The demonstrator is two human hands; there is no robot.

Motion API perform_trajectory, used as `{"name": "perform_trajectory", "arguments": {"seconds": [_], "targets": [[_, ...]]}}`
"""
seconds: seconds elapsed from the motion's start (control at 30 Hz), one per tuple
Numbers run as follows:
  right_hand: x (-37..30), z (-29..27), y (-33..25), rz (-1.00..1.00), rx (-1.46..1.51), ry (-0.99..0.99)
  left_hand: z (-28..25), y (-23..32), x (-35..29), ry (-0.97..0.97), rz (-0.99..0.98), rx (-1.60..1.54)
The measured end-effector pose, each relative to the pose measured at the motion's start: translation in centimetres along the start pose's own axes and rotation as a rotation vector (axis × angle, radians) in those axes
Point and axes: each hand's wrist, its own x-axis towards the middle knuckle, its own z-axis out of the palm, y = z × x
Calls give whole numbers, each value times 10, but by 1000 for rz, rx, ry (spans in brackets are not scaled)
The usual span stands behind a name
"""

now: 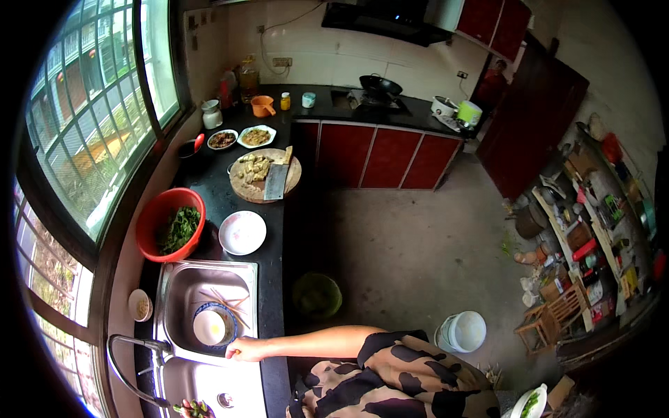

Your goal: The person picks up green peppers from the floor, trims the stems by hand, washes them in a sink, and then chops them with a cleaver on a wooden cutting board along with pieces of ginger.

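At the near left of the scene, over the divider of a double stainless-steel sink [182,284], the right hand [242,349] reaches in from the right, fingers apparently curled; cannot tell whether it grips anything. Left hand out of view. Just left of the hand, in the sink's far basin, a small round white bowl [209,329] appears to sit within a larger blue-patterned bowl [229,318]; contact with the hand cannot be determined. Several thin, light-coloured sticks [230,302] lie crossed at the far side of both bowls. Beyond the sink: a round red plastic basin [148,233] holding dark leafy greens [181,230] on the left, a round white plate [242,233] on the right. Farther off, a broad-bladed metal cleaver [276,182] rests on a round wooden chopping board [293,175].
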Motion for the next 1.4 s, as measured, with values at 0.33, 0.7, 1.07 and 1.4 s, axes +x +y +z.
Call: {"name": "perform_trajectory", "arguments": {"seconds": [0.33, 0.7, 1.07, 1.4], "targets": [[67, 36, 9, -179, -179, -61, -40, -1, 52, 119, -123, 62], [180, 112, -33, -188, -314, -451, -55, -15, 2, -49, -63, 193], [282, 190, -25, -225, -934, -475, -55, -21, 19, -55, -61, 346], [202, 191, 20, 13, 13, -257, -87, -31, 50, 98, -143, 453]]}}
